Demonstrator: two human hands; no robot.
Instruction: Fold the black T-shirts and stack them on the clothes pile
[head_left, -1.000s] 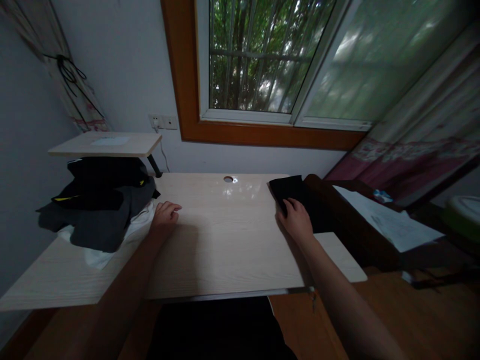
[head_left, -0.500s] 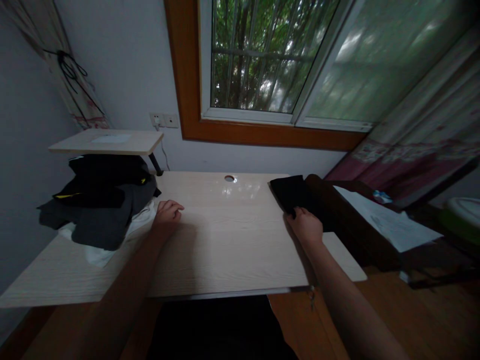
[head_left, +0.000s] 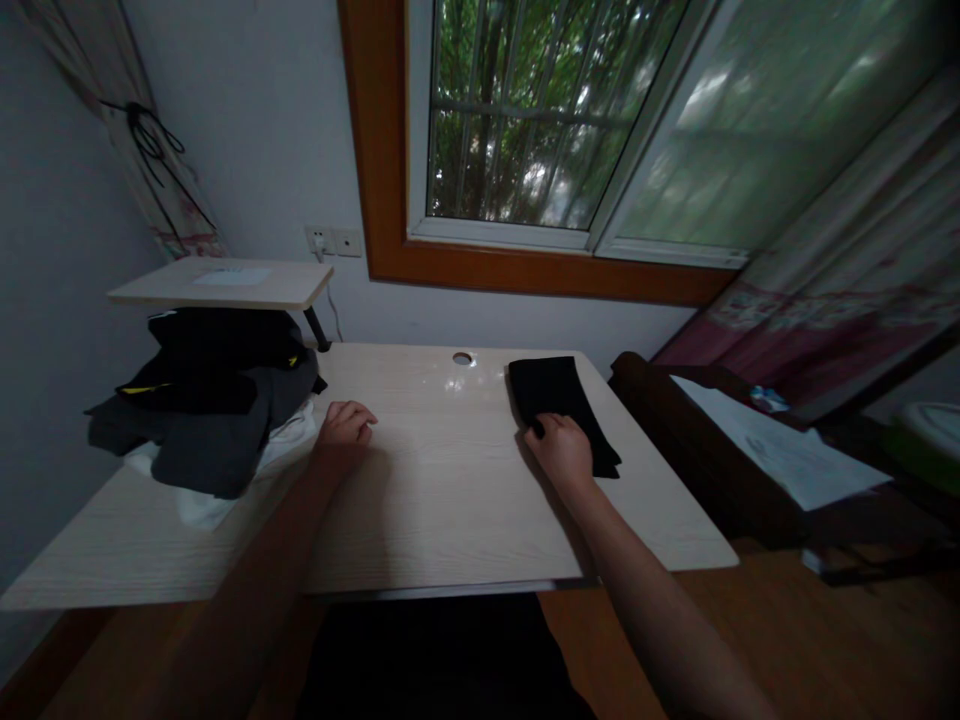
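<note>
A folded black cloth point(head_left: 556, 396) lies on the right part of the light wooden desk point(head_left: 450, 500). My right hand point(head_left: 561, 449) rests on the cloth's near edge with fingers curled, gripping it. My left hand point(head_left: 344, 425) lies on the desk with fingers loosely curled, holding nothing, right beside a pile of dark clothes point(head_left: 210, 410). The pile has black and grey garments over a white one.
A small raised shelf point(head_left: 221, 283) stands above the clothes pile at the back left. A cable hole point(head_left: 463, 358) sits at the desk's rear. To the right is a dark wooden piece of furniture point(head_left: 675, 420) with white papers point(head_left: 780, 450). A window fills the wall behind.
My right hand has pulled the black cloth leftward from the desk's right edge onto the desk top. My left hand has stayed in place.
</note>
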